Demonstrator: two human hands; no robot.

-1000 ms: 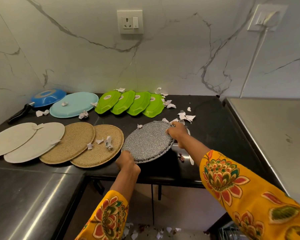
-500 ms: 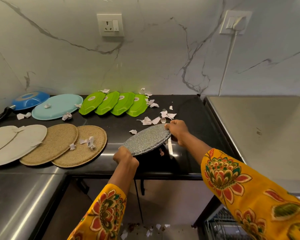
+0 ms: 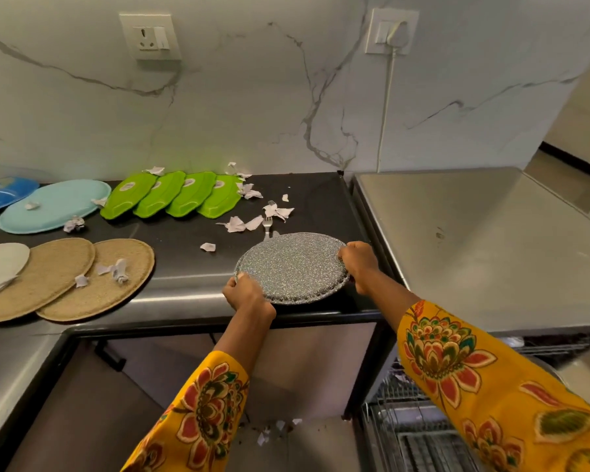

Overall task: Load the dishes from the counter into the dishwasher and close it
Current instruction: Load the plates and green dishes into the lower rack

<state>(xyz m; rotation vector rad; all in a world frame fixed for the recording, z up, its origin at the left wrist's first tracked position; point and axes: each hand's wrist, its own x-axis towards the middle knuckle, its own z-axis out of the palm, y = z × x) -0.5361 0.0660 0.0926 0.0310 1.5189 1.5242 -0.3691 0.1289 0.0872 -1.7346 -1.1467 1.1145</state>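
I hold a round grey speckled plate by its rim, lifted and tilted above the front right of the black counter. My left hand grips the near left edge and my right hand grips the right edge. A fork lies on the counter just behind the plate. Several green plates, a light blue plate, a dark blue dish, two tan plates and a white plate lie to the left. The dishwasher rack shows at the lower right.
Torn paper scraps are scattered over the counter, on some plates, and on the floor. A steel surface stands to the right of the counter above the rack. Another steel top is at the lower left. A plugged cord hangs on the wall.
The grey plate has moved right and nearer to the counter's front edge, still in both hands, and sits flatter than half a second ago. The view has shifted right.
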